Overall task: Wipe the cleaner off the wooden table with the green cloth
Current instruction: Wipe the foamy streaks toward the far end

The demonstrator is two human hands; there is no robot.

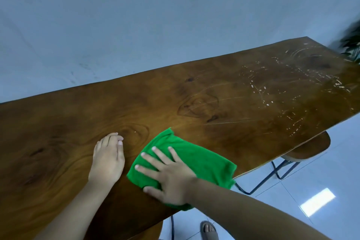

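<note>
The plant (pixel 353 44) at the right edge is just a smeary blur and half cut off, no idea what kind. The stool (pixel 311 148) is mostly tucked under the wooden table (pixel 78 122), which runs out of frame on the left. The right hand (pixel 171 177) covers the near-left part of the green cloth (pixel 204 160). A sandalled foot (pixel 208 230) is clipped at the bottom.

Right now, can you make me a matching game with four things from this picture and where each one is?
Things:
1. green cloth
2. left hand
3. white cleaner streaks
4. stool

Places:
A. partly under the edge of the table
B. flat on bare wood, holding nothing
C. pressed under the right hand
D. at the far right end of the table

Pairs: 1-C, 2-B, 3-D, 4-A
</note>
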